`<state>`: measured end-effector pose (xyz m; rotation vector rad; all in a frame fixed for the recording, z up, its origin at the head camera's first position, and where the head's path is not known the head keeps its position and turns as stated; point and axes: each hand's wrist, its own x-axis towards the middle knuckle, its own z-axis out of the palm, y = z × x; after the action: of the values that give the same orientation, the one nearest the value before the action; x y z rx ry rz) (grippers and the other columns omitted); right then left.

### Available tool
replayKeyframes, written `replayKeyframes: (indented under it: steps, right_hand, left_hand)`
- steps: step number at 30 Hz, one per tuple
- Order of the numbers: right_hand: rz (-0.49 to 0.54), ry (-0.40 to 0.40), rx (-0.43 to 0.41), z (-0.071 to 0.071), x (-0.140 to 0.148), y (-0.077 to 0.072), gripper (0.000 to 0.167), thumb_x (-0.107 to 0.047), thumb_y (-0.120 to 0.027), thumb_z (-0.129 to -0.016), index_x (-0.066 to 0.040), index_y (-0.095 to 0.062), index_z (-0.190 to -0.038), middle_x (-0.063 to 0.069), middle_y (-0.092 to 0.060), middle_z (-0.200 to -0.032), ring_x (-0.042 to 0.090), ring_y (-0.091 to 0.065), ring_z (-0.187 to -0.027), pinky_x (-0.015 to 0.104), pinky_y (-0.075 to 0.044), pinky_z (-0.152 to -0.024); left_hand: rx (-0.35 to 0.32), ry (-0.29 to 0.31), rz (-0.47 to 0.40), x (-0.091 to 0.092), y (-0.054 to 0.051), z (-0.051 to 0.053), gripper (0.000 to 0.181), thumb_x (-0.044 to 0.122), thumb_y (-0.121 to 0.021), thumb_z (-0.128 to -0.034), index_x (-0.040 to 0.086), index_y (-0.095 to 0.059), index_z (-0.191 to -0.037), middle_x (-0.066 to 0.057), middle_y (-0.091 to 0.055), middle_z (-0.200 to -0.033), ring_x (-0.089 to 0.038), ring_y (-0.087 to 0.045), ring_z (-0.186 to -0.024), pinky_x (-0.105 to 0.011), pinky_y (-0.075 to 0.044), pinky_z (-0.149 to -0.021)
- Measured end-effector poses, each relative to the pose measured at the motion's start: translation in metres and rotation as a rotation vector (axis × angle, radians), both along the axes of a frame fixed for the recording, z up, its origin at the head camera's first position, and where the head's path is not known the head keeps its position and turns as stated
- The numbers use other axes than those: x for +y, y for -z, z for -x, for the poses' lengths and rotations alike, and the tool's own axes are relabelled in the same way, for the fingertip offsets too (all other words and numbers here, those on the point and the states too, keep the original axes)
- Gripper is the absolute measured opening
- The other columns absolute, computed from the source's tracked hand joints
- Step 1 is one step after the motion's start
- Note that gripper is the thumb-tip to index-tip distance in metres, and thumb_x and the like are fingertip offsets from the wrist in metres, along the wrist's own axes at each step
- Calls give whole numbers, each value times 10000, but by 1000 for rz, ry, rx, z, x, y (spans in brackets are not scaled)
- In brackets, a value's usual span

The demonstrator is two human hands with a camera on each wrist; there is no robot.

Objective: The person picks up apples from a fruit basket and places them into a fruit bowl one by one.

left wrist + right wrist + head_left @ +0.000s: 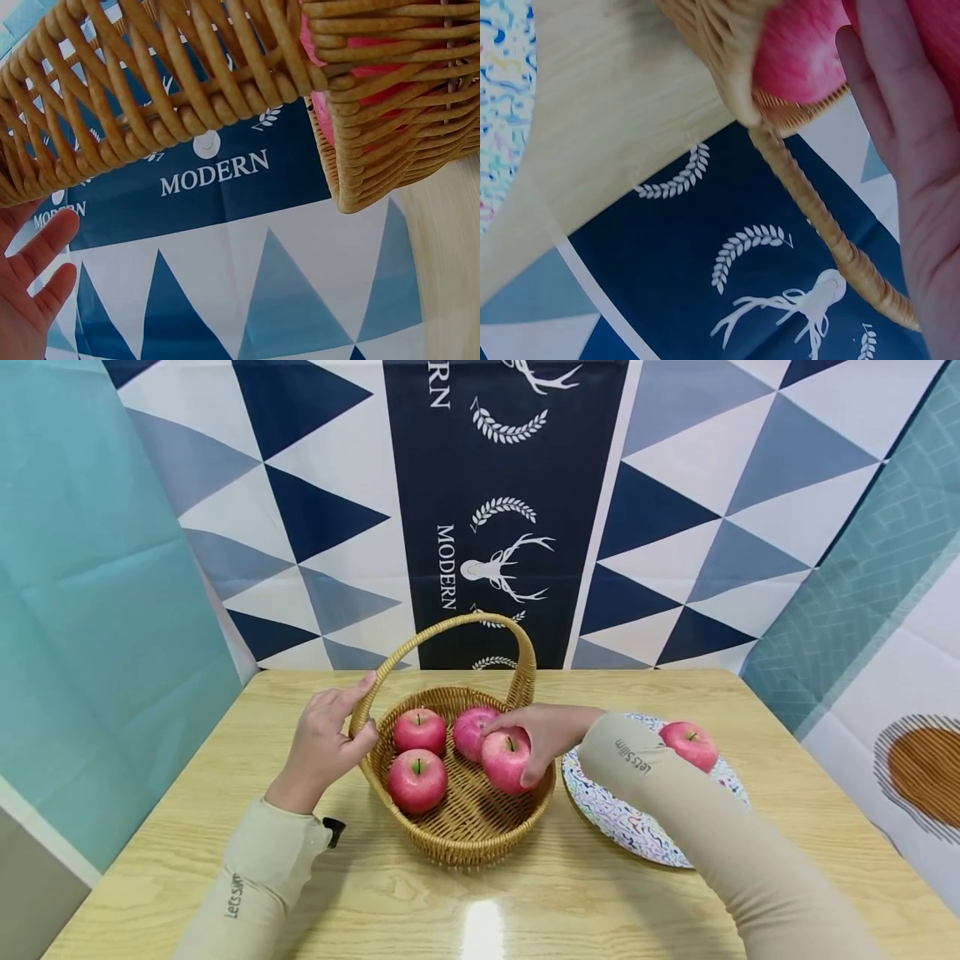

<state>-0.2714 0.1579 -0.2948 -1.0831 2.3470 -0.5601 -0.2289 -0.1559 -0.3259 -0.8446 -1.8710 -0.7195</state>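
Note:
A wicker basket with a tall arched handle stands on the table, its handle also crossing the left wrist view. My left hand holds the handle's lower left side between thumb and index finger. Inside the basket, my right hand grips a red apple, fingers over its top and right side. Two apples, one rear and one front, sit at the basket's left. Another apple lies at the back, partly covered by my right hand.
Right of the basket, a round plate with a colourful squiggle pattern bears one apple. My right forearm passes over the plate and hides part of it. A patterned cloth hangs behind the wooden table.

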Motion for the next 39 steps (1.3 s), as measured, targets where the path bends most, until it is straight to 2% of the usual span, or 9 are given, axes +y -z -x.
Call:
replayKeyframes:
  steps: [8, 13, 20, 25, 33, 39]
  right_hand:
    - [-2, 16, -5, 4, 0, -21, 834, -208, -770, -620, -78, -481, -1390, 48, -568, -1173, 195, -546, -999, 299, -496, -822]
    - [46, 0, 40, 5, 1, -25, 819, -187, -766, -615, -45, -492, -1373, 42, -577, -1170, 188, -553, -990, 294, -505, -810]
    - [75, -52, 158, 7, 6, -24, 766, -242, -750, -630, -33, -518, -1330, 17, -600, -1152, 158, -569, -963, 276, -514, -788]
    - [66, -45, 224, 9, 10, -23, 741, -268, -733, -635, -49, -534, -1314, 11, -604, -1149, 163, -565, -963, 289, -504, -796]
    - [122, -7, 258, 15, 21, -19, 741, -272, -740, -646, -21, -520, -1308, 46, -590, -1141, 202, -538, -996, 295, -506, -786]
    - [154, 10, 256, 8, 23, -15, 738, -259, -735, -637, -23, -521, -1304, 63, -581, -1149, 228, -527, -1015, 296, -513, -772]
  left_hand:
    - [-31, -9, 32, -2, -1, -1, 485, 136, -520, -751, -49, -608, -1190, -124, -586, -703, -285, -521, -643, -503, -436, -688]
    - [-60, -20, 46, -3, -3, -1, 493, 143, -538, -751, -59, -607, -1195, -153, -627, -751, -314, -551, -681, -522, -444, -725]
    - [-86, -32, 50, -3, -3, -2, 501, 139, -545, -749, -56, -609, -1206, -178, -648, -799, -336, -565, -717, -524, -444, -739]
    - [-87, -33, 46, -3, -3, -2, 503, 139, -547, -748, -59, -610, -1206, -174, -642, -782, -323, -557, -701, -518, -444, -730]
    - [-94, -37, 47, -2, -4, -2, 503, 138, -547, -746, -58, -610, -1205, -168, -631, -770, -326, -544, -697, -522, -438, -727]
    - [-117, -40, 48, -2, -4, -4, 506, 106, -555, -733, -63, -609, -1207, -122, -574, -705, -278, -504, -657, -489, -429, -679]
